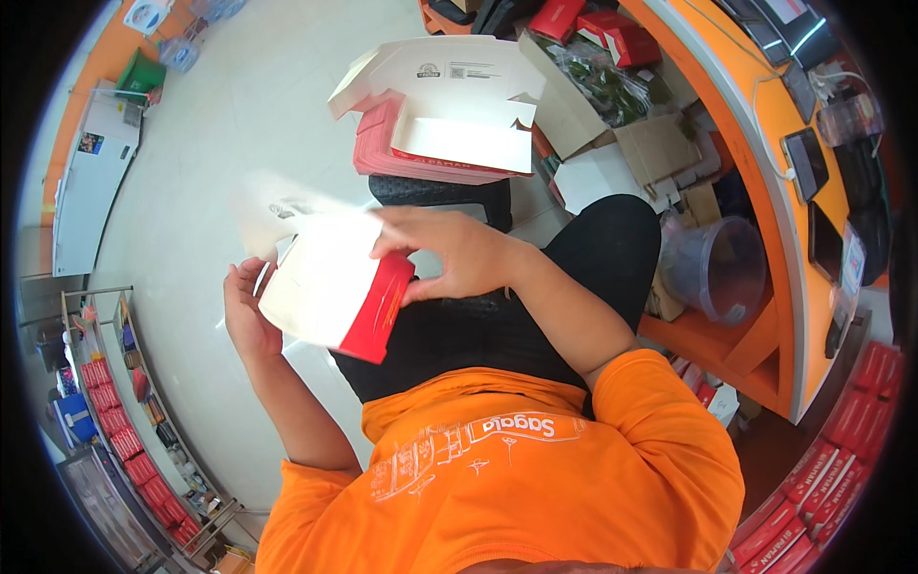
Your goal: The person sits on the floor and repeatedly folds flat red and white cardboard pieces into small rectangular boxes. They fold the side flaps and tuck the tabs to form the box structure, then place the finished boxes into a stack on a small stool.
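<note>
A white and red cardboard food box [320, 273], partly folded, is between my two hands above my lap. Its lid flap at the far side is smeared by motion. My left hand [251, 311] grips the box's left edge, some fingers hidden behind it. My right hand [459, 251] pinches the far right corner, with thumb and fingers at the red side wall. Ahead, a stack of flat red cartons [378, 143] rests on a black stool [445, 194]. On top of the stack lies an opened box [464, 129], white inside, its lid spread away from me.
To my right stands an orange desk [779, 239] with phones on it. Under and beside it are a clear plastic bucket [717, 268] and an open brown carton [574, 115] with plastic-wrapped contents. Racks of red boxes [129, 445] line the left; more red boxes [813, 488] are stacked lower right.
</note>
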